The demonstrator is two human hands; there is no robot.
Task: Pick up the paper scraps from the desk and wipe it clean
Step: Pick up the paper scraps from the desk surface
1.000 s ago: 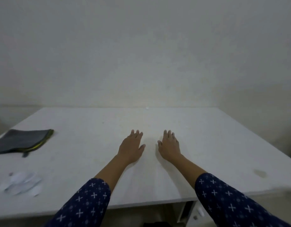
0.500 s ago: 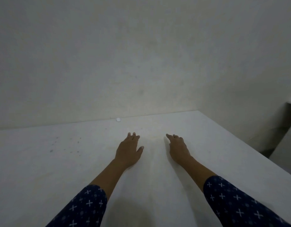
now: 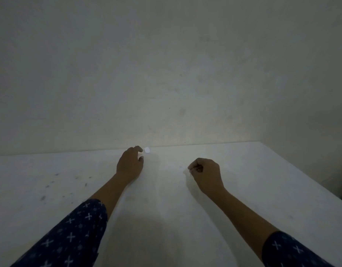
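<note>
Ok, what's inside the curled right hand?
Nothing shows. The right hand has its fingers curled against the palm, covering anything held there. The only paper scrap in view lies on the desk, just off the left hand.

Bare room: white desk (image 3: 185, 218), plain wall (image 3: 166, 74).

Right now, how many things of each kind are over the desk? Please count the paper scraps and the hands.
White paper scrap: 1
Hands: 2 (left hand, right hand)
Total: 3
The curled right hand may hide another scrap; I cannot tell.
</note>
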